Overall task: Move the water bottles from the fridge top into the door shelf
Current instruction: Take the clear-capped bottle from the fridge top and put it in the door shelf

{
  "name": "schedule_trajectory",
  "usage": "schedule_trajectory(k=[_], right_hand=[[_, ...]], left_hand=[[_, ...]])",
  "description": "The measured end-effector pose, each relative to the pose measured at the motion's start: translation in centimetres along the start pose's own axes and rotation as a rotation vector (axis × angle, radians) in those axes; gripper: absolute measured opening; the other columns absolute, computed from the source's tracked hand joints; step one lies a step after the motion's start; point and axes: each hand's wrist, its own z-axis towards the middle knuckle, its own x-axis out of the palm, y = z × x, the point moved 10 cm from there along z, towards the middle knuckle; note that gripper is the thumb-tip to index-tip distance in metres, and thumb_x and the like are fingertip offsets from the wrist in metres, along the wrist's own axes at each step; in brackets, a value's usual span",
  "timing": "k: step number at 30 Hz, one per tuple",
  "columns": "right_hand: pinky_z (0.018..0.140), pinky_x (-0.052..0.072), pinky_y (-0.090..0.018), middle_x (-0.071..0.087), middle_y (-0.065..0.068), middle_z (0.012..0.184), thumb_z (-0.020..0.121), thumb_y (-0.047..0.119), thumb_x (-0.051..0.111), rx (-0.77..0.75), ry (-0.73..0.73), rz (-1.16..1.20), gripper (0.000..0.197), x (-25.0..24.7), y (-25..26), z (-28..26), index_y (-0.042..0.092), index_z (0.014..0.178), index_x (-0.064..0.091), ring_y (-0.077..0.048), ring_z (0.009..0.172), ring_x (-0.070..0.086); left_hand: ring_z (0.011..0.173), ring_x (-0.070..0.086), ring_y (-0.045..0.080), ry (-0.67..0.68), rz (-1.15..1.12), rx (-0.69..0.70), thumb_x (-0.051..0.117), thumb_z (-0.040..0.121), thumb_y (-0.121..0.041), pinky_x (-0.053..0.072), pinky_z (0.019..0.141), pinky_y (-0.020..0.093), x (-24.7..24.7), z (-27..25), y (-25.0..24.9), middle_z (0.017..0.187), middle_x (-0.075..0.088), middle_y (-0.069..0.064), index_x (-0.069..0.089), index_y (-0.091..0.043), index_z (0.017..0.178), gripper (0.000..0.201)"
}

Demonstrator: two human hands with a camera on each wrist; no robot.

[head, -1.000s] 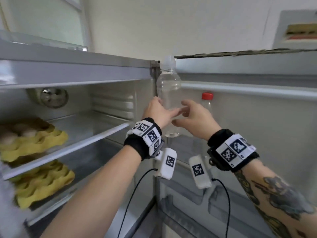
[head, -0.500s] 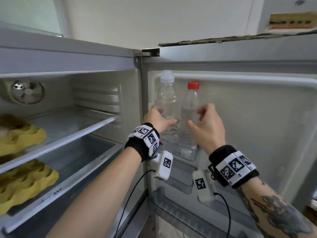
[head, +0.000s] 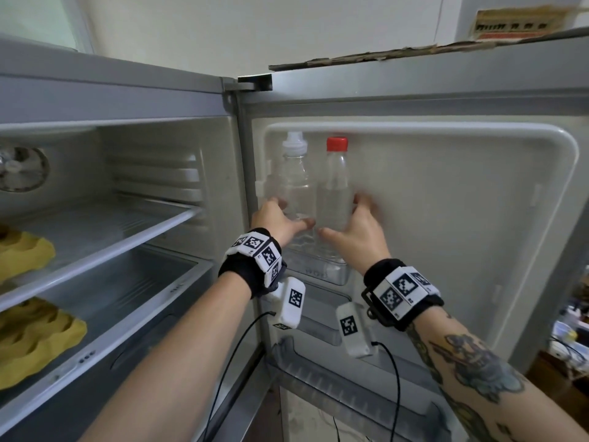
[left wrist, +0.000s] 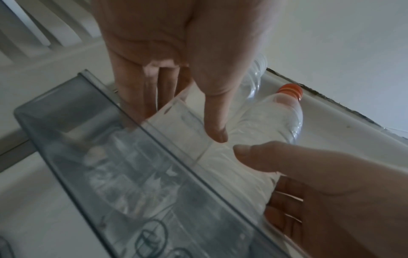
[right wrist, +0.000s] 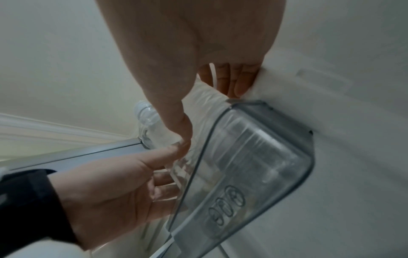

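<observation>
Two clear water bottles stand side by side in the top door shelf (head: 322,272). My left hand (head: 288,215) curls round the white-capped bottle (head: 294,180), thumb in front and fingers behind. The red-capped bottle (head: 336,183) stands to its right, and my right hand (head: 342,216) wraps its lower body. The left wrist view shows my left hand (left wrist: 183,120) over the smoky shelf wall (left wrist: 110,165), beside the red-capped bottle (left wrist: 271,118). In the right wrist view my right hand (right wrist: 208,111) has its fingers against the door liner, above the shelf (right wrist: 253,165).
The fridge stands open on the left, with yellow egg trays (head: 25,260) (head: 35,342) on its glass shelves. More door shelves (head: 322,317) sit below the bottles. Torn cardboard (head: 366,55) lies on the door's top edge. Clutter (head: 570,339) shows at the far right.
The white-capped bottle came down from beside the door's top into the shelf, next to the red-capped one. My right hand left it and closed round the red-capped bottle.
</observation>
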Motion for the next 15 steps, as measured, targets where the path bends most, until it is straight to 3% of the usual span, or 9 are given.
schedule_trajectory(k=[8,15], right_hand=[[0.088,0.051,-0.043,0.062,-0.004,0.107,0.063,0.043,0.076,-0.036,-0.006,-0.023,0.061,-0.5,-0.2,0.3,0.017,0.11,0.048,-0.028,0.109,0.057],[0.086,0.052,-0.039,0.061,-0.006,0.111,0.055,0.053,0.072,-0.033,-0.026,-0.051,0.077,-0.3,-1.1,0.6,0.014,0.116,0.048,-0.027,0.104,0.061]], left_hand=[[0.113,0.059,0.023,0.039,0.016,0.023,0.082,0.068,-0.043,0.046,0.096,0.032,0.7,0.5,-0.3,0.122,0.062,0.005,0.049,-0.012,0.128,0.075],[0.117,0.057,0.024,0.063,0.128,0.062,0.084,0.068,-0.036,0.045,0.098,0.032,1.1,0.2,-0.2,0.129,0.059,0.006,0.045,-0.011,0.132,0.08]])
